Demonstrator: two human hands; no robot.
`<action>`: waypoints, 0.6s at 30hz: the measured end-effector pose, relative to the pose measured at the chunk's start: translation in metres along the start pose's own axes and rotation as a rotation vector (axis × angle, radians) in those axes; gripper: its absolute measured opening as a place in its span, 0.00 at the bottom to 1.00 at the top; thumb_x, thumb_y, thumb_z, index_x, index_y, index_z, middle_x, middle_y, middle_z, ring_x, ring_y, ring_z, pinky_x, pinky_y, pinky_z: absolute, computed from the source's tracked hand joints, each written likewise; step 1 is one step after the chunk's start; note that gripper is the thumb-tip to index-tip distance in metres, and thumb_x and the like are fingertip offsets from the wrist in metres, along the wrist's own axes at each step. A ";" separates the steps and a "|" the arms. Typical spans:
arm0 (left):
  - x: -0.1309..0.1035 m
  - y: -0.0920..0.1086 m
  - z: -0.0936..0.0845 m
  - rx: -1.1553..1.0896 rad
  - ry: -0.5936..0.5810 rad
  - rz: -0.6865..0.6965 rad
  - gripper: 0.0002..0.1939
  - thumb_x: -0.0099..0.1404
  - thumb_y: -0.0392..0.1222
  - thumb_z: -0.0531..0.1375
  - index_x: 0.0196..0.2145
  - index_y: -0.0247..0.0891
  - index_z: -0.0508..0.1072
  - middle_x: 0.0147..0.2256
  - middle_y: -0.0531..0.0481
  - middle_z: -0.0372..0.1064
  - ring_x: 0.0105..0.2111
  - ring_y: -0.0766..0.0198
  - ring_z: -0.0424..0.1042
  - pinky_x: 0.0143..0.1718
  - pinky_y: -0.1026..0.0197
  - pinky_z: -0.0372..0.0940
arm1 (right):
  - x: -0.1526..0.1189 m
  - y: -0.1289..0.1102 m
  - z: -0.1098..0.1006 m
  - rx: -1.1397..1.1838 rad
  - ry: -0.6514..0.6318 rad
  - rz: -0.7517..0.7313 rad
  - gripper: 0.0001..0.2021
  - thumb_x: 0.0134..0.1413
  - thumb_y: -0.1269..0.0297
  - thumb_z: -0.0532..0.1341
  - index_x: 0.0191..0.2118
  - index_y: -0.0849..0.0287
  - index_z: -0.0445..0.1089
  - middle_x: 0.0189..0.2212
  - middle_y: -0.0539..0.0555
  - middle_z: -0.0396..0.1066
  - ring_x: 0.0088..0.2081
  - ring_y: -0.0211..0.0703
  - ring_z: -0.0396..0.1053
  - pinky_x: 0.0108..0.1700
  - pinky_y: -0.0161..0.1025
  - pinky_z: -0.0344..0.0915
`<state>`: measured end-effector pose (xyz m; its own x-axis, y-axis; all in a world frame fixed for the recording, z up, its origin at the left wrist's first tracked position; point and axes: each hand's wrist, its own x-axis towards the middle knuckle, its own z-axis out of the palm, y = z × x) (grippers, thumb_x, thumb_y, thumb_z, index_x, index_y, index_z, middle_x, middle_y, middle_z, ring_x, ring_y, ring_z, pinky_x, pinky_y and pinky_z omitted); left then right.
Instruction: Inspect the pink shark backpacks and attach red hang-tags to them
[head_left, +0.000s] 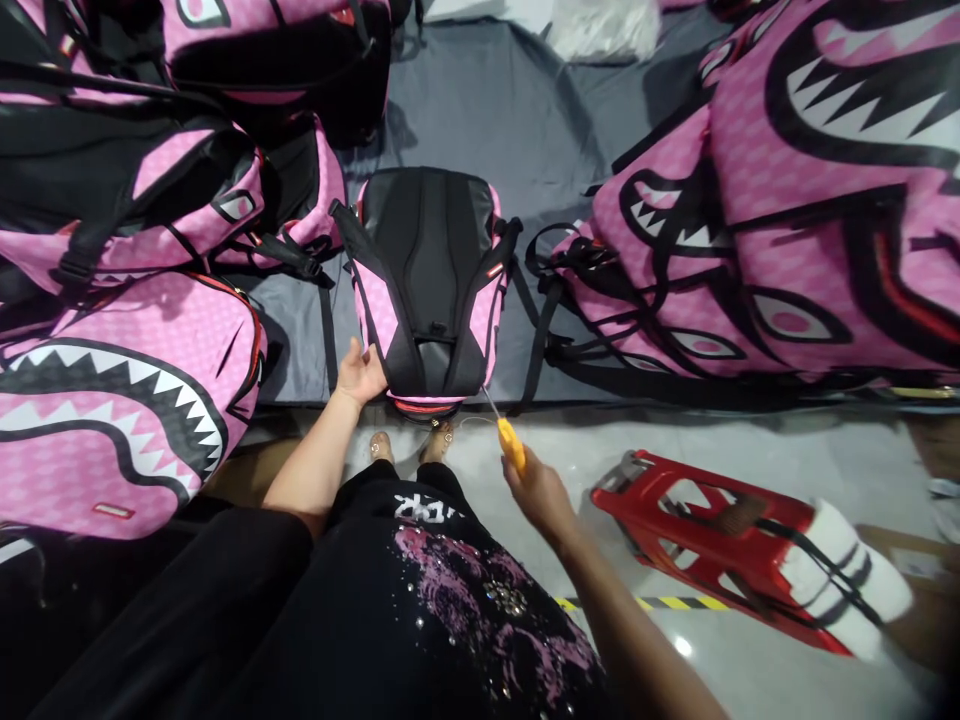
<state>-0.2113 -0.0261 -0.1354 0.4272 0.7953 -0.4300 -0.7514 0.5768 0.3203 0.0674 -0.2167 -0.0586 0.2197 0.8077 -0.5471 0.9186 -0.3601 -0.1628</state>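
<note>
Right fingers (532, 474) are gripping a tool (511, 444), its tip risking scratching the bag (429, 285) if it slips, while spread left fingers (367, 377) are touching the side.

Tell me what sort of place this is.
Likely a bag workshop or factory: pink and black shark-mouth backpacks crowd a grey cloth-covered table, and the right hand holds a yellow-handled tool with a thin metal shaft.

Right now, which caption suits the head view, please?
A yellow-handled tool in the grip of the right hand, the left hand beside a backpack.
</note>
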 end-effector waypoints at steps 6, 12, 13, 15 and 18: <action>-0.003 0.000 0.004 0.028 0.047 -0.003 0.39 0.68 0.66 0.45 0.55 0.26 0.69 0.51 0.35 0.73 0.62 0.42 0.61 0.64 0.39 0.54 | -0.045 -0.031 0.022 0.053 -0.188 -0.068 0.21 0.65 0.60 0.50 0.60 0.59 0.62 0.36 0.59 0.78 0.38 0.49 0.77 0.36 0.36 0.61; -0.005 0.008 0.020 0.063 -0.025 -0.015 0.36 0.69 0.64 0.45 0.56 0.29 0.68 0.52 0.37 0.72 0.62 0.45 0.62 0.63 0.42 0.56 | -0.028 -0.061 0.008 -0.030 -0.252 -0.055 0.19 0.65 0.59 0.52 0.57 0.58 0.65 0.36 0.60 0.78 0.38 0.49 0.77 0.35 0.36 0.60; -0.007 0.008 0.023 0.096 -0.030 -0.016 0.36 0.68 0.64 0.46 0.55 0.28 0.68 0.52 0.36 0.72 0.61 0.45 0.63 0.62 0.43 0.57 | -0.030 -0.064 0.005 -0.047 -0.250 -0.078 0.19 0.66 0.58 0.52 0.59 0.57 0.64 0.37 0.60 0.78 0.39 0.49 0.77 0.35 0.36 0.60; -0.019 0.004 0.025 0.269 0.042 0.047 0.35 0.67 0.65 0.49 0.52 0.30 0.70 0.49 0.37 0.73 0.58 0.46 0.67 0.60 0.43 0.59 | -0.033 -0.068 0.000 -0.088 -0.251 -0.127 0.20 0.66 0.58 0.52 0.60 0.57 0.62 0.39 0.60 0.78 0.39 0.49 0.77 0.35 0.36 0.60; -0.054 -0.017 0.020 0.715 0.221 0.302 0.25 0.67 0.61 0.52 0.46 0.38 0.72 0.45 0.42 0.74 0.55 0.49 0.68 0.61 0.44 0.57 | -0.037 -0.069 -0.006 -0.117 -0.265 -0.149 0.21 0.65 0.59 0.53 0.61 0.55 0.61 0.38 0.58 0.79 0.38 0.49 0.77 0.34 0.36 0.59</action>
<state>-0.2113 -0.0749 -0.1010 0.0917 0.9238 -0.3717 -0.2828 0.3820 0.8798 -0.0019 -0.2185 -0.0224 0.0009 0.6927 -0.7213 0.9690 -0.1787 -0.1704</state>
